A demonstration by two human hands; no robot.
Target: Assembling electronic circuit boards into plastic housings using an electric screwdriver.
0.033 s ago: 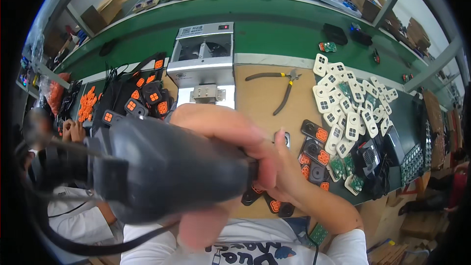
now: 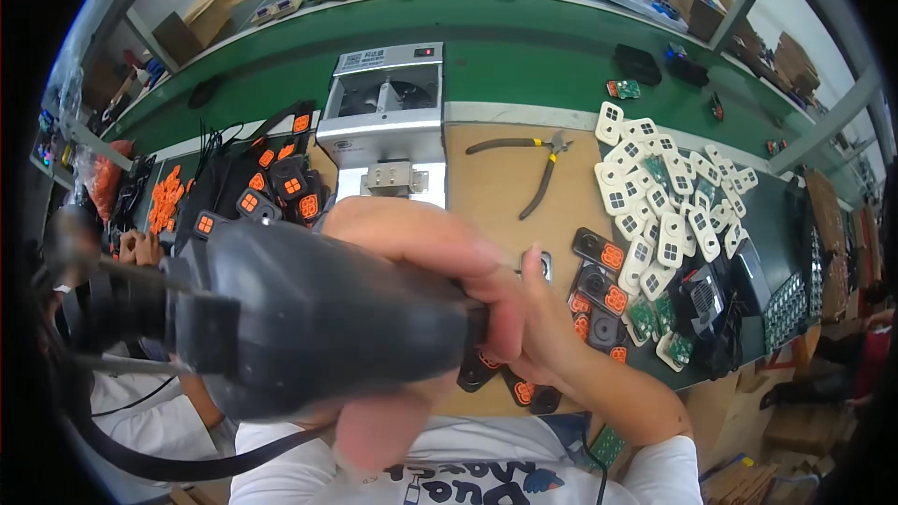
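So the big thing here is a chunky black electric screwdriver (image 2: 299, 318), fat rounded body, matte dark plastic, with a black cord looping off its back end down toward the lower left. It's held right up close under the camera, over the near edge of the desk (image 2: 505, 187), so it blocks a good chunk of the view. The left hand (image 2: 412, 252) is wrapped over the top of it, fingers curled tight around the body and thumb underneath, a proper full grasp. The right hand (image 2: 552, 337) sits just at the tool's front end, fingers pinched closed on something small there; I honestly can't tell what, since the tip is hidden behind the left hand's knuckles.

Right below the hands, a few black remote shells with orange buttons (image 2: 599, 290) lie near the front edge of the desk. Further right is a heap of white keypad covers (image 2: 664, 196), with little green circuit boards (image 2: 655, 318) mixed in at its near side. Toward the back edge lie pliers (image 2: 533, 164) and a grey boxy machine (image 2: 388, 112). Off the left side there's another pile of black-and-orange remotes (image 2: 281, 178).

Compared with the earlier frame, nothing has budged: same grasp, same tool position, same layout on the desk.
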